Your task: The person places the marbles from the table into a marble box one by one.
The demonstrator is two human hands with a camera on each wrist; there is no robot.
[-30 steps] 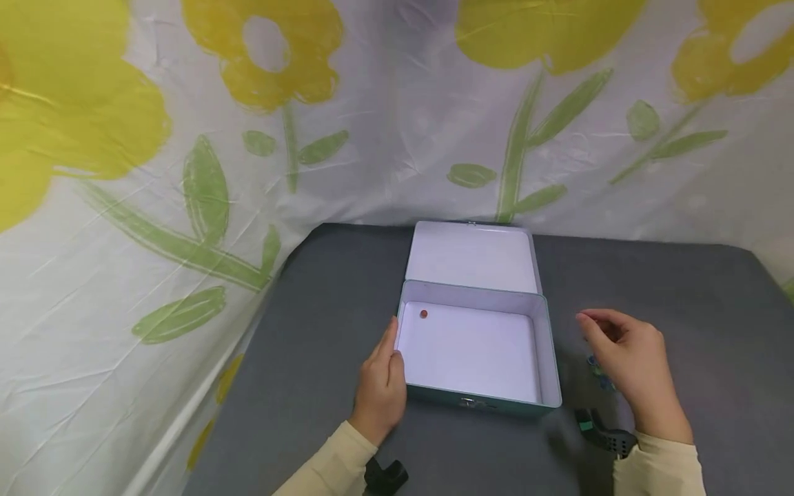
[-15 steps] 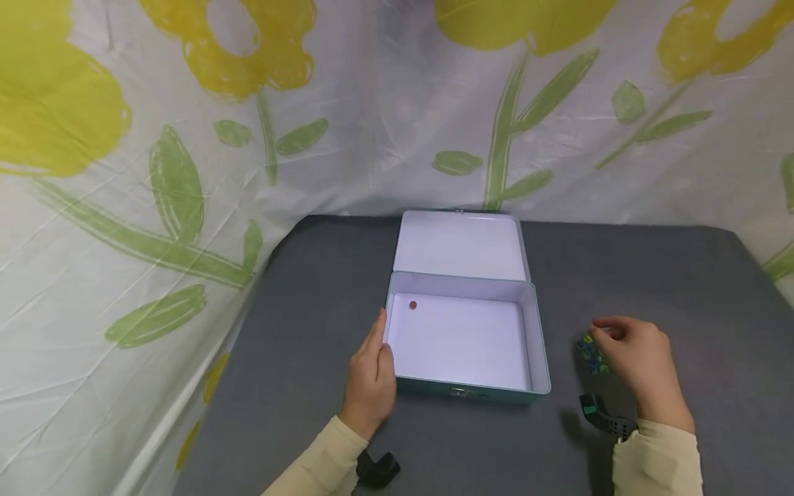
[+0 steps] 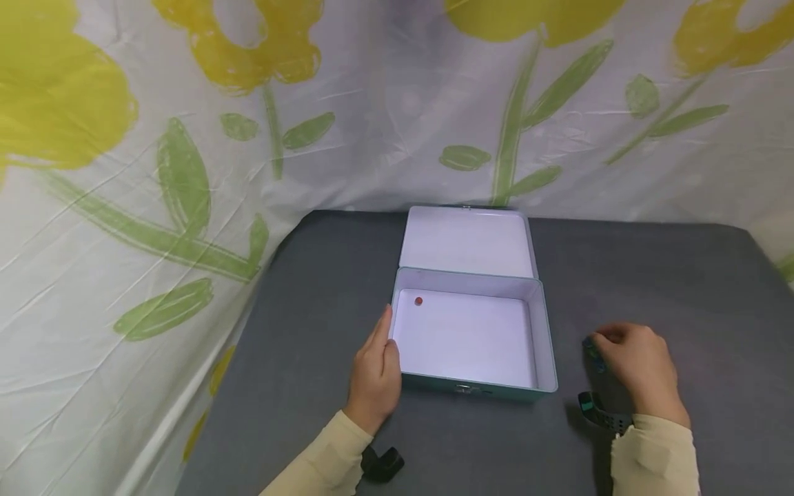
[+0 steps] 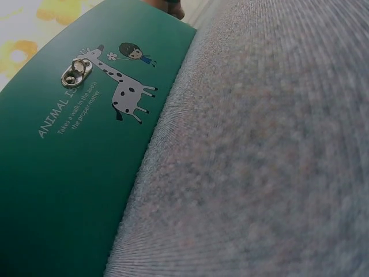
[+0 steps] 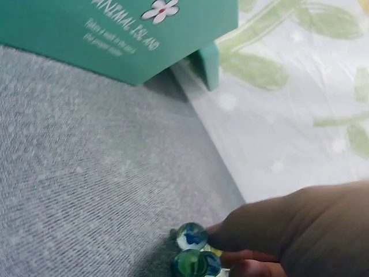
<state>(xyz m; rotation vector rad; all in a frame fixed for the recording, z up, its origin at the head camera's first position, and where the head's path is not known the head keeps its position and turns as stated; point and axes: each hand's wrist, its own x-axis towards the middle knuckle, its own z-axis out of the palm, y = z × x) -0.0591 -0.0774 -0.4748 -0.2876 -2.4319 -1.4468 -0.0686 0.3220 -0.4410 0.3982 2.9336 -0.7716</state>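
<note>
A green tin box (image 3: 477, 396) with a white inside stands with its lid (image 3: 468, 241) folded back. One small reddish-brown ball (image 3: 418, 301) lies inside, near the back left corner. My left hand (image 3: 375, 379) rests with straight fingers against the box's left wall. To the right of the box, my right hand (image 3: 642, 365) reaches down with bent fingers to a cluster of glass marbles (image 3: 593, 353). In the right wrist view, the thumb touches a clear marble with blue inside (image 5: 192, 236), beside a green marble (image 5: 189, 264). Whether the fingers pinch one is hidden.
A dark grey cloth (image 3: 322, 331) covers the table. Behind it and at the left hangs a white sheet (image 3: 384, 124) with yellow flowers. A metal clasp (image 4: 76, 73) sits on the box's front.
My right hand has come down onto the marbles, its fingertips now at them. The left hand stays at the box's left side. The whole head view has shifted a little.
</note>
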